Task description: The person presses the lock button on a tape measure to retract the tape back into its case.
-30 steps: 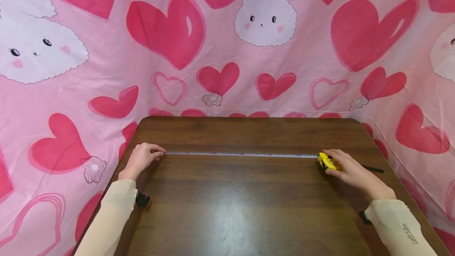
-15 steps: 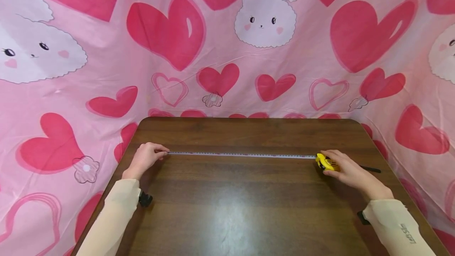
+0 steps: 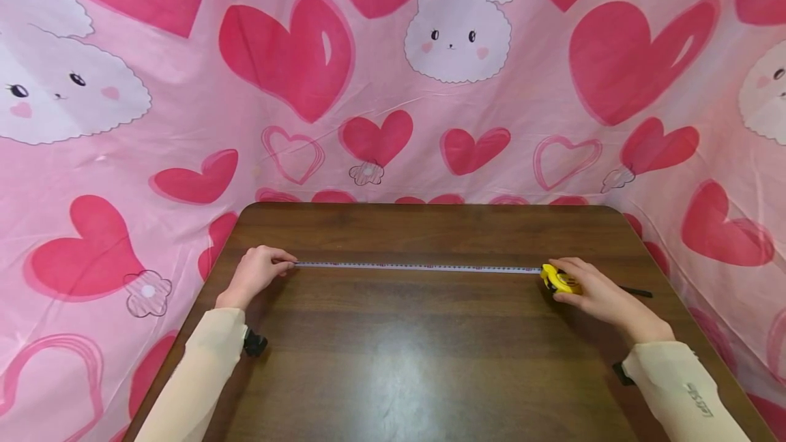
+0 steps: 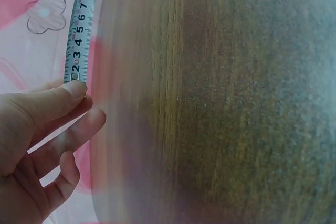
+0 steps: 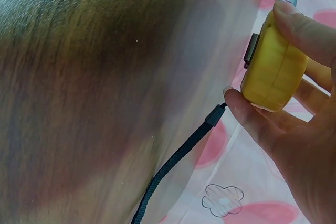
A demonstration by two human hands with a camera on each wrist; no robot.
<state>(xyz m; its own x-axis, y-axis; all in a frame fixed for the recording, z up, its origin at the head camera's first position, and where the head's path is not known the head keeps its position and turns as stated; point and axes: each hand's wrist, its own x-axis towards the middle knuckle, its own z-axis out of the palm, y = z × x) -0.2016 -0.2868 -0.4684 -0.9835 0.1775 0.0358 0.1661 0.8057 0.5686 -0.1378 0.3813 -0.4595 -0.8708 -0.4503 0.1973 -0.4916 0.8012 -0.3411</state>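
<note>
A yellow tape measure (image 3: 557, 280) is in my right hand (image 3: 598, 295), held between thumb and fingers at the right of the table. Its white blade (image 3: 417, 267) runs straight across to my left hand (image 3: 254, 275), which pinches the end between thumb and forefinger. In the left wrist view the thumb (image 4: 58, 100) covers the blade's tip, and numbers from 2 upward show beyond it. The right wrist view shows the yellow case (image 5: 275, 66) with a dark button on its side. A black wrist strap (image 5: 176, 158) trails from the case.
The brown wooden table (image 3: 393, 346) has rounded far corners. A pink cloth (image 3: 381, 87) with hearts and rabbits hangs behind it and along both sides. Each wrist wears a small black camera, such as the left one (image 3: 254, 342).
My hands have come slightly closer together, the left moving right and the right moving left. The stretch of blade between them is shorter, and both grips stay the same.
</note>
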